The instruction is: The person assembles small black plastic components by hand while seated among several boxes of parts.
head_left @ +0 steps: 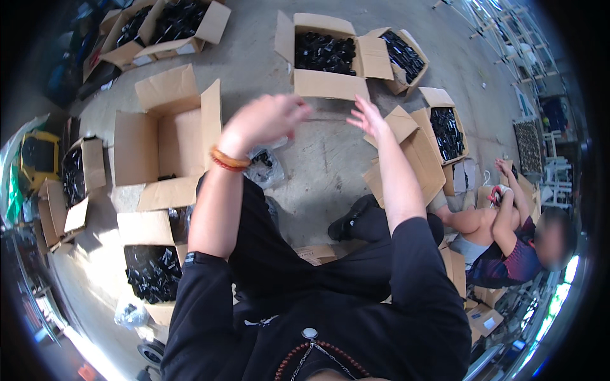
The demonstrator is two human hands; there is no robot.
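Both arms are up over the concrete floor (318, 171). The left hand (267, 119) is loosely curled and blurred, so I can't tell whether its grip has anything in it. The right hand (367, 117) is spread open, holding nothing. Nearest thing is a clear plastic bag of black parts (264, 166) on the floor just below the left wrist. Ahead of the hands sits an open cardboard box of black parts (324, 56). A co-worker (508, 241) sits off to the right.

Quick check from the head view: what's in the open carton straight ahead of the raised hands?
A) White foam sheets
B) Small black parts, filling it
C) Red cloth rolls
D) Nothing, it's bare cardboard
B: the carton beyond the left hand and right hand has its flaps open and is packed with small glossy black parts.
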